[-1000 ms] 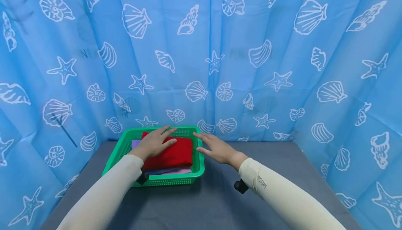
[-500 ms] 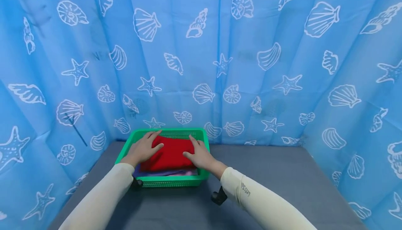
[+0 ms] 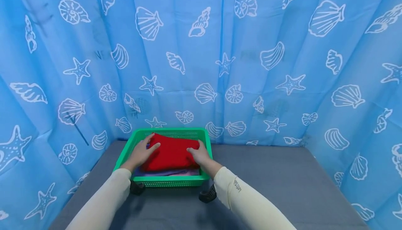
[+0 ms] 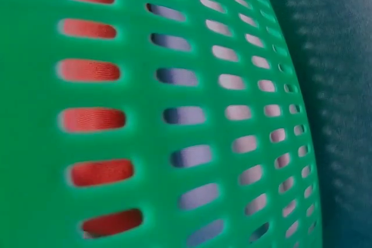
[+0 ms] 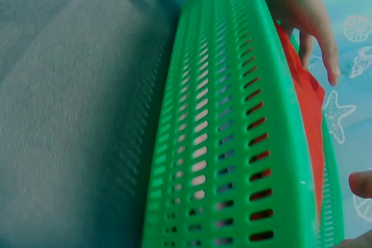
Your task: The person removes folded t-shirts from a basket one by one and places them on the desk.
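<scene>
A folded red cloth (image 3: 174, 155) lies on top of other folded cloths in a green plastic basket (image 3: 169, 181). My left hand (image 3: 139, 153) grips its left end, fingers at the far side and thumb over the top. At the opposite end my right hand (image 3: 201, 155) holds the cloth, its thumb above and its other fingers partly hidden at the edge. Purple cloth (image 3: 157, 172) and pink cloth (image 3: 188, 171) show beneath. Through the slots of the basket wall (image 4: 35, 114), the left wrist view shows red, purple and pink layers.
The basket stands at the back left of a grey-covered table (image 3: 267, 181). Behind and at the sides hangs a blue curtain (image 3: 188, 66) with white shell prints. A black wrist camera (image 3: 207, 195) sits under the right wrist, close to the basket's front.
Both hands have come down into the basket, the right one moving left over the rim, and now take the red cloth by its two ends. The head view has shifted slightly.
</scene>
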Demonstrator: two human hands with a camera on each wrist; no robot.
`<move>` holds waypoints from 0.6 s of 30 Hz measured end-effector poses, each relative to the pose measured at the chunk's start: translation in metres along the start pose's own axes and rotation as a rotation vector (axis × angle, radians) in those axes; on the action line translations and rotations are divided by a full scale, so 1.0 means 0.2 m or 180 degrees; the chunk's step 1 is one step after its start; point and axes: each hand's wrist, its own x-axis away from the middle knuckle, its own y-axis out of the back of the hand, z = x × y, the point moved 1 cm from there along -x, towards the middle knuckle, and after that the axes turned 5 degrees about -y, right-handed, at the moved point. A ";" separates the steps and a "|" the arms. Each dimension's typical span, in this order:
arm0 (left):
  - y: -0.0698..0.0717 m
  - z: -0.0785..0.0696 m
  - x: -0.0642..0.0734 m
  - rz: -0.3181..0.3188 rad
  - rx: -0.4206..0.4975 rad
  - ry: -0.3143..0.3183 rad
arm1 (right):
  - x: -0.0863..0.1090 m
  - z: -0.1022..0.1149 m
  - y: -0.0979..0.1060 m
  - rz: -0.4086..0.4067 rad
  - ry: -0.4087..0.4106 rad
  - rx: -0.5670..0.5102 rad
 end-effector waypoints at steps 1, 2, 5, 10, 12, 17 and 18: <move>0.00 0.01 0.00 0.0009 0.0043 0.0034 | 0.00 -0.01 -0.01 -0.0003 -0.0027 -0.0057; -0.01 0.01 0.00 0.0019 0.0067 0.0057 | -0.01 -0.01 -0.01 0.0001 -0.0059 -0.0108; -0.02 0.02 0.00 0.0042 0.0141 0.0163 | -0.02 -0.04 -0.02 0.0039 -0.0172 -0.0235; -0.06 0.04 0.00 0.0079 0.0147 0.0188 | -0.03 -0.07 -0.03 0.0098 -0.0280 -0.0311; -0.08 0.04 0.00 0.0079 0.0163 0.0173 | -0.03 -0.08 -0.03 0.0095 -0.0277 -0.0329; -0.09 0.05 0.00 0.0074 0.0222 0.0151 | -0.04 -0.09 -0.05 0.0076 -0.0293 -0.0362; -0.09 0.06 -0.01 0.0078 0.0242 0.0143 | -0.05 -0.09 -0.05 0.0079 -0.0305 -0.0370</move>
